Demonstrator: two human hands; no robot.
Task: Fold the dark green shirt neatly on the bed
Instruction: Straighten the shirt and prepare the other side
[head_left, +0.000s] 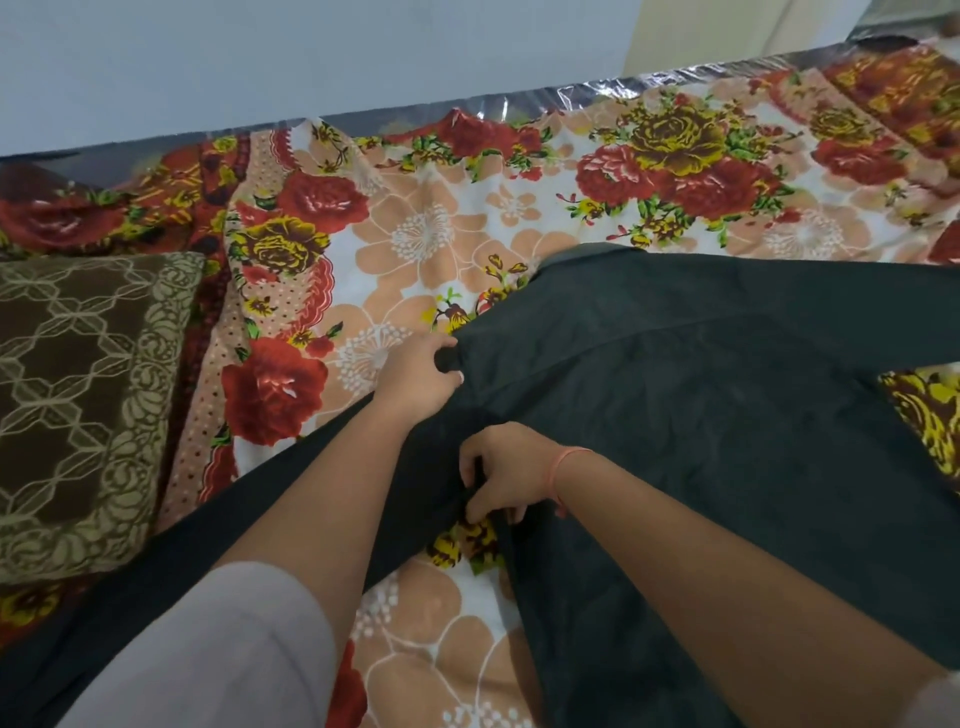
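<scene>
Dark green shirt (701, 415), long axis left-right

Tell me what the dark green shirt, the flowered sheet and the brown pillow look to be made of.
The dark green shirt: soft matte cloth, likely cotton; it bunches and creases where the left hand and right hand grip it. The flowered sheet: thin printed fabric, wrinkled in soft ridges; cotton or a blend. The brown pillow: thicker, plush-looking cover with a pale lattice pattern, perhaps velour.
</scene>
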